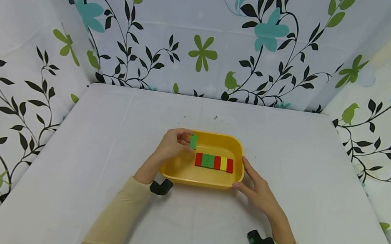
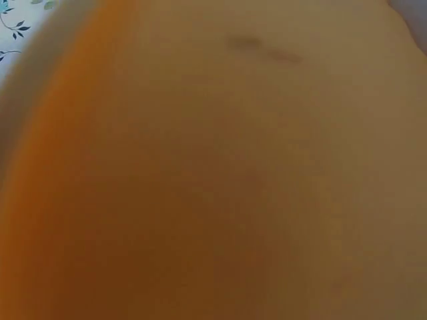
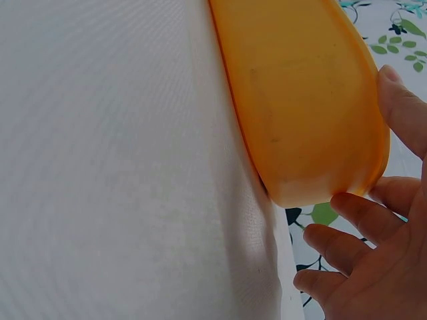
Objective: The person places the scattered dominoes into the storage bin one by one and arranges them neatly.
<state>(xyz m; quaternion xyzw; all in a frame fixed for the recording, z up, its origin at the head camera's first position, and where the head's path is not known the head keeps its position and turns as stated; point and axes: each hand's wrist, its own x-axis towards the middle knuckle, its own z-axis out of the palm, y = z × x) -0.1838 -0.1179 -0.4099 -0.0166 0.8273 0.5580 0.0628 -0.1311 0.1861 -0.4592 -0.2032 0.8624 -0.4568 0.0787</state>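
A yellow tray stands on the white table, with a row of red, green and yellow tiles lying side by side inside it. At the tray's back left, my left hand pinches a green tile at its fingertips, just left of the row and above the tray floor. My right hand rests against the tray's right end, thumb near the front corner and fingers spread along the side. In the right wrist view, those fingers touch the tray's outer wall. The left wrist view is mostly a blurred orange-brown surface.
White cloth covers the table. A few small dark specks mark it behind the tray. Leaf-patterned curtains hang at the back and both sides. Dark wrist-worn devices sit below both hands.
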